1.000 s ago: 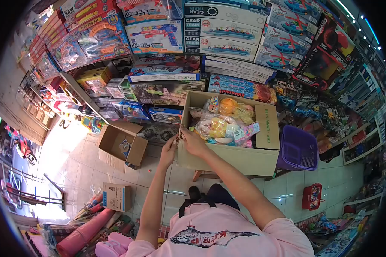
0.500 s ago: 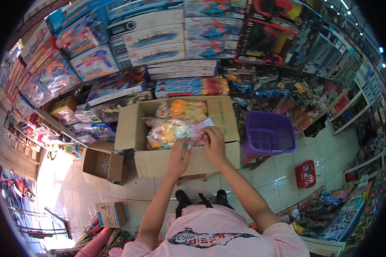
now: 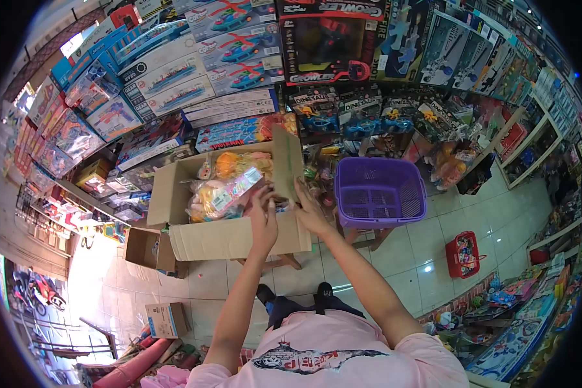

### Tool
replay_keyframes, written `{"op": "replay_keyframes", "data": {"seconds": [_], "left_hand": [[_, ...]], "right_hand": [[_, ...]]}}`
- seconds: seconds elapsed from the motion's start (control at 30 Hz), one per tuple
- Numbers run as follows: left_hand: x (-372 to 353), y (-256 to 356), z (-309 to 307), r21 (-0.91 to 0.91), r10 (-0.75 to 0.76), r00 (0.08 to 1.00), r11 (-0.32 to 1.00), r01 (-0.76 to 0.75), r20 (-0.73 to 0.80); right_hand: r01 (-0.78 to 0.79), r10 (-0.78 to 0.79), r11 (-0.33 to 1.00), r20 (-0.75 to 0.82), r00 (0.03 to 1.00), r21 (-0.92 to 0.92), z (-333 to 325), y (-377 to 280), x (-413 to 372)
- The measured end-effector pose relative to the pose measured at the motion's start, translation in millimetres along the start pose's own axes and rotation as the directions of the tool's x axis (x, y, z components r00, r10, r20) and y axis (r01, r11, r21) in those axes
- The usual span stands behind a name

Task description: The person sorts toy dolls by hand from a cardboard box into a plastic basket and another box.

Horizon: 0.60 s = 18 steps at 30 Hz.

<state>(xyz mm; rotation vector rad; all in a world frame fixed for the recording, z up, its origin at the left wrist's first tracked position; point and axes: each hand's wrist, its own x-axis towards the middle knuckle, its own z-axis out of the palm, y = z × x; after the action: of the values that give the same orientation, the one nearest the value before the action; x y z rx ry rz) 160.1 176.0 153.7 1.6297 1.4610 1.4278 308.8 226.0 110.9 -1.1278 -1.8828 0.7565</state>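
An open cardboard box (image 3: 239, 238) holds plastic-wrapped toys, among them an orange toy (image 3: 234, 164) and a yellowish bagged toy (image 3: 207, 197). A pink-and-white package (image 3: 238, 191) lies on top of them. My left hand (image 3: 264, 223) is over the box's front right part, beside that package, with its fingers stretched upward and somewhat apart. At the right side my right hand (image 3: 312, 212) has the raised box flap (image 3: 286, 165) between thumb and fingers. What lies under the left fingers is partly hidden.
A purple plastic basket (image 3: 381, 218) stands right of the box on a wooden stool. A red basket (image 3: 463, 255) with small items sits on the tiled floor. Smaller cardboard boxes, one of them open (image 3: 150, 249), stand at left. Stacked boxed toys (image 3: 233, 45) line the back.
The view has turned right, so the box appears further left. The right flap now stands up with my right hand at it. The pink-and-white package lies higher on the toys, left of my left hand.
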Motion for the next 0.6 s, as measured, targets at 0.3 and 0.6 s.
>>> {"op": "replay_keyframes", "data": {"seconds": [0.3, 0.6], "left_hand": [[-7.5, 15.3, 70.3, 0.165, 0.220, 0.892, 0.938, -0.304, 0.395], [-0.1, -18.8, 81.0, 0.479, 0.017, 0.981, 0.871, -0.110, 0.195]], "right_hand": [[-0.128, 0.278, 0.924, -0.405, 0.871, 0.359, -73.6, 10.7, -21.0], [-0.366, 0.311, 0.826, -0.195, 0.930, -0.428, -48.6, 59.2, -43.4]]}}
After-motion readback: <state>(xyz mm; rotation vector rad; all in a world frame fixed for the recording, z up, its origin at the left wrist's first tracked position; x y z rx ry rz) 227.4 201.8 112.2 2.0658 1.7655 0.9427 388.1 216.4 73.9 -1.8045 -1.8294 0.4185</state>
